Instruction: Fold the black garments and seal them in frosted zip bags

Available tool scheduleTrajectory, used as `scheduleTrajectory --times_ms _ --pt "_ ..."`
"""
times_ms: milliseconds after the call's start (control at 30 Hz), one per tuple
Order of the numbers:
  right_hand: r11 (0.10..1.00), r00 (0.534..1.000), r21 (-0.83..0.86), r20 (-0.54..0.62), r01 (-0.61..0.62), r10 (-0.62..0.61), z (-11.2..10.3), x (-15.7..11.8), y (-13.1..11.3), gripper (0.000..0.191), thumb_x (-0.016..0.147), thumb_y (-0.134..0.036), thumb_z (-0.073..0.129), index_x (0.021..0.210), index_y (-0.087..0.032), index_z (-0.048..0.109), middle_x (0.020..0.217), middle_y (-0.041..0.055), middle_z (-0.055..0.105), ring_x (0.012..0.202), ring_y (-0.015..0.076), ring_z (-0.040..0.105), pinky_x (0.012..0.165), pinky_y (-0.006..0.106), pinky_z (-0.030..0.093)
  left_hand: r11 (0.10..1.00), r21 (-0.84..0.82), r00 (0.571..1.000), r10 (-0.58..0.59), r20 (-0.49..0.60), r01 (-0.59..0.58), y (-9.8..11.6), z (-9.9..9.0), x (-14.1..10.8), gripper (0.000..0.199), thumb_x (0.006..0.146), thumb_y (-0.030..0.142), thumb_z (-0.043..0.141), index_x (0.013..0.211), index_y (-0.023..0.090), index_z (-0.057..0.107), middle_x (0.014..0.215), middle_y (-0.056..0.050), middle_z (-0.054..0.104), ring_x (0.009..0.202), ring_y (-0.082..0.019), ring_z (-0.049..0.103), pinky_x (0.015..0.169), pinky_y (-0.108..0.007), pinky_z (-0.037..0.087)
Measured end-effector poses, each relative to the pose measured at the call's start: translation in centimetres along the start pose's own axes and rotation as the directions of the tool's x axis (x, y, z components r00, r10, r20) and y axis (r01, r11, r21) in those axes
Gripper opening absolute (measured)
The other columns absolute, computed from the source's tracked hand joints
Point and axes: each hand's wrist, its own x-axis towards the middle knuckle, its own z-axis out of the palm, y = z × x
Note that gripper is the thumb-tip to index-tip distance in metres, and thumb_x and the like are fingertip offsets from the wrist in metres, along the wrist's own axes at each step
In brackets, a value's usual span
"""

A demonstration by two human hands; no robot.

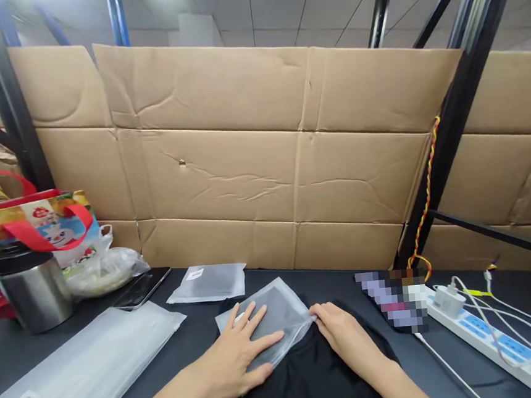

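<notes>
A frosted plastic bag (281, 303) lies tilted on black cloth (304, 381) near the front of the dark table. Spread flat over its left part is my left hand (237, 356), fingers apart, covering some of a white label. My right hand (339, 329) pinches the bag's right corner between thumb and fingers. Just behind, a second, smaller-looking frosted bag (217, 282) with a white label rests on the table, touched by neither hand.
Long frosted bags (89, 369) lie at the left, near a steel flask (36, 293), a dark phone (143, 288) and a colourful bag (54, 223). At the right are a pixelated device (390, 302) and a power strip (486, 334) with cables. Cardboard (225, 165) stands behind.
</notes>
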Motion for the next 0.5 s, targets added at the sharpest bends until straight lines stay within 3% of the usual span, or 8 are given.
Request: scheduleTrajectory --times_ms 100,200,333,500 --pt "1.000 0.999 0.029 -0.052 0.010 -0.009 0.3 -0.2 0.0 0.023 0.090 -0.007 0.038 0.094 -0.022 0.055 0.086 0.0024 0.059 0.078 0.0187 0.059 0.072 0.032 0.049 0.992 0.072 0.992 -0.094 -0.084 0.100 2.5 -0.2 2.9 0.022 0.093 0.027 0.049 0.110 0.022 0.061 0.122 -0.010 0.058 0.115 -0.030 0.052 0.096 -0.045 0.043" --pt "0.998 0.996 0.054 -0.083 0.045 -0.040 0.3 -0.4 0.0 0.020 0.090 -0.007 0.040 0.091 -0.023 0.052 0.088 0.0021 0.057 0.082 0.0187 0.057 0.074 0.032 0.049 0.987 0.116 0.988 -0.101 -0.114 0.114 4.9 0.5 6.5 0.014 0.090 0.024 0.051 0.098 0.017 0.058 0.099 -0.010 0.062 0.092 -0.027 0.059 0.078 -0.039 0.050" --pt "0.995 0.994 0.064 -0.091 0.071 -0.065 0.4 -0.6 0.1 0.019 0.092 -0.009 0.038 0.086 -0.022 0.050 0.086 0.0028 0.056 0.081 0.0198 0.056 0.072 0.033 0.048 0.980 0.186 0.996 -0.050 -0.076 0.064 6.0 1.8 9.4 0.015 0.085 0.014 0.053 0.099 0.014 0.056 0.095 -0.011 0.061 0.087 -0.028 0.061 0.071 -0.038 0.050" --pt "0.991 0.993 0.097 -0.081 0.090 -0.082 0.6 -0.7 0.3 0.019 0.095 -0.012 0.037 0.087 -0.022 0.050 0.086 0.0030 0.055 0.083 0.0196 0.056 0.073 0.033 0.048 0.965 0.260 1.000 -0.009 -0.030 0.016 6.0 2.2 9.5 0.014 0.086 0.010 0.049 0.097 0.013 0.055 0.093 -0.010 0.060 0.081 -0.027 0.062 0.059 -0.033 0.050"
